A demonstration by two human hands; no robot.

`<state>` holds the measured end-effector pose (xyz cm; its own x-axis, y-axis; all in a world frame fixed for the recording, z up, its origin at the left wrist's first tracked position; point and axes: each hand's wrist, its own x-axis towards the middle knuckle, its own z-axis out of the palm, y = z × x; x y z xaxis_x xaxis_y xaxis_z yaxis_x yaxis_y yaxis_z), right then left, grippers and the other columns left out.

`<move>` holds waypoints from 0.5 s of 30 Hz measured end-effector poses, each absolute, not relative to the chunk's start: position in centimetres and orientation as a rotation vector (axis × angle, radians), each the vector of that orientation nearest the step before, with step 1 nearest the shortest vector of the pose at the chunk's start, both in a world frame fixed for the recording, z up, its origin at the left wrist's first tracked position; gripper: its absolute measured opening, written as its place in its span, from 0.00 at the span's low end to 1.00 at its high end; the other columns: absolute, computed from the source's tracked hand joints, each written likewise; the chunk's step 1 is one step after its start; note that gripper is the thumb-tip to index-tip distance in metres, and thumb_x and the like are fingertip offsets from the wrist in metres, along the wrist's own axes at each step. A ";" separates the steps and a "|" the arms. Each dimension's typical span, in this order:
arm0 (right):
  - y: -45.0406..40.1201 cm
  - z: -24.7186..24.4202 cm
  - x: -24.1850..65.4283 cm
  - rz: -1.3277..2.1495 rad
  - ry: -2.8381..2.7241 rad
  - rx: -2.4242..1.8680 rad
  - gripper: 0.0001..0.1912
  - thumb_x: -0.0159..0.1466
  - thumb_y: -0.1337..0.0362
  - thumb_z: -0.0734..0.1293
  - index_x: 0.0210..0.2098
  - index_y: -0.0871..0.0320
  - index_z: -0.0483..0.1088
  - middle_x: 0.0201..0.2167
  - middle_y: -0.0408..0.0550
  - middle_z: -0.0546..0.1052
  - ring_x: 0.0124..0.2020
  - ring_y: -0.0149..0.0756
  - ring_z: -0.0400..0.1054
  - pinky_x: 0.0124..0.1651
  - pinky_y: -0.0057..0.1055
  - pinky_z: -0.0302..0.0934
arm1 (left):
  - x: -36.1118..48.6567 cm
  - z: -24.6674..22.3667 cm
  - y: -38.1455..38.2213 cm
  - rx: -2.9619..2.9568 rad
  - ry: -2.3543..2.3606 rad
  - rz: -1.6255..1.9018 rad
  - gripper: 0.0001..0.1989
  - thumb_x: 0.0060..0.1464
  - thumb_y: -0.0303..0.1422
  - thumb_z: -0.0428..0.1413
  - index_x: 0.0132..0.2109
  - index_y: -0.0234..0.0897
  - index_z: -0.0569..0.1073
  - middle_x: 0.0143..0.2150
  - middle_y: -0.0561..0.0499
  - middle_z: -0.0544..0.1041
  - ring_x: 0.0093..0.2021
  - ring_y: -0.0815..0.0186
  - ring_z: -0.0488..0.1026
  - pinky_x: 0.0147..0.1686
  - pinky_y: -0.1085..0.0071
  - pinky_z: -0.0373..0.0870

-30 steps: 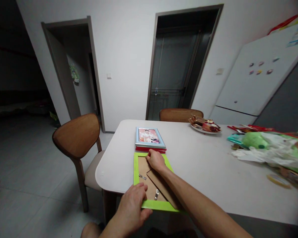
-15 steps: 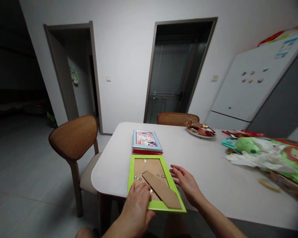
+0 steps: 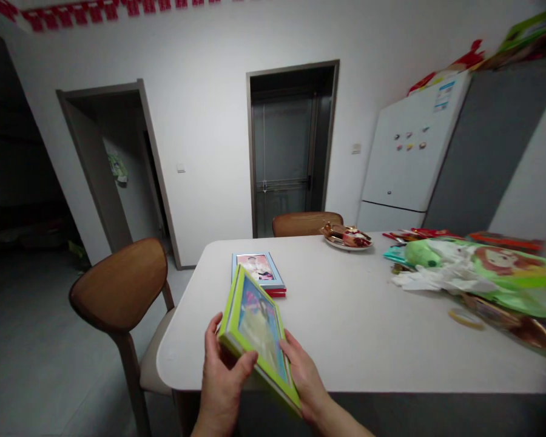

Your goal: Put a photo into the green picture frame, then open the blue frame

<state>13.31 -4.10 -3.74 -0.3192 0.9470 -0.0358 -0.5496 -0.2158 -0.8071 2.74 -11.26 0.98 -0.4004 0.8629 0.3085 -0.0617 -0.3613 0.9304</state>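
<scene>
A lime-green picture frame is held up off the white table, picture side toward me and tilted. My left hand grips its left and lower edge, with the thumb across the front corner. My right hand holds its right edge from underneath. Just beyond it on the table lies a light blue framed photo stacked on a red frame.
A wooden chair stands at the table's left end and another chair back shows at the far side. A plate of snacks, green plastic bags and a tape roll sit to the right. A white fridge stands behind.
The green frame lay face down on the table under both hands; now it is lifted, turned picture side up and held in both hands. The view has tilted upward.
</scene>
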 end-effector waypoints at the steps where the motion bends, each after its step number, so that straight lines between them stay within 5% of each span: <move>1: -3.5 -3.8 14.4 1.714 -0.900 -0.716 0.27 0.51 0.61 0.62 0.50 0.56 0.55 0.33 0.45 0.74 0.28 0.36 0.69 0.31 0.31 0.63 | 2.4 1.3 -11.0 1.129 1.188 1.799 0.37 0.37 0.37 0.58 0.53 0.38 0.49 0.50 0.43 0.65 0.47 0.58 0.66 0.45 0.63 0.64; 5: -0.1 -3.5 20.9 1.462 -1.081 -1.050 0.36 0.52 0.62 0.61 0.57 0.60 0.44 0.29 0.47 0.75 0.21 0.34 0.68 0.25 0.31 0.62 | 3.6 0.2 -9.6 1.176 1.060 1.581 0.35 0.35 0.32 0.58 0.52 0.32 0.54 0.53 0.41 0.63 0.50 0.57 0.64 0.47 0.66 0.63; 10: 4.4 -2.9 30.2 1.191 -1.328 -1.349 0.30 0.50 0.65 0.61 0.53 0.64 0.56 0.30 0.48 0.76 0.24 0.33 0.69 0.27 0.27 0.62 | 9.6 -3.7 -6.5 1.213 0.960 1.283 0.37 0.32 0.21 0.55 0.54 0.32 0.55 0.51 0.43 0.66 0.47 0.59 0.66 0.45 0.68 0.65; 15: 7.7 -3.3 35.9 0.999 -1.439 -1.540 0.26 0.51 0.65 0.61 0.50 0.67 0.60 0.32 0.50 0.76 0.26 0.33 0.70 0.29 0.25 0.62 | 13.7 -4.6 -3.5 1.693 1.366 1.140 0.26 0.38 0.20 0.52 0.49 0.34 0.64 0.49 0.46 0.68 0.48 0.61 0.65 0.47 0.69 0.62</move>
<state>35.92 7.66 -3.29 0.0466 0.9984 -0.0316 0.3786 -0.0469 -0.9244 13.68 -3.48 -4.58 0.0688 0.9740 0.2157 0.3865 -0.2254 0.8943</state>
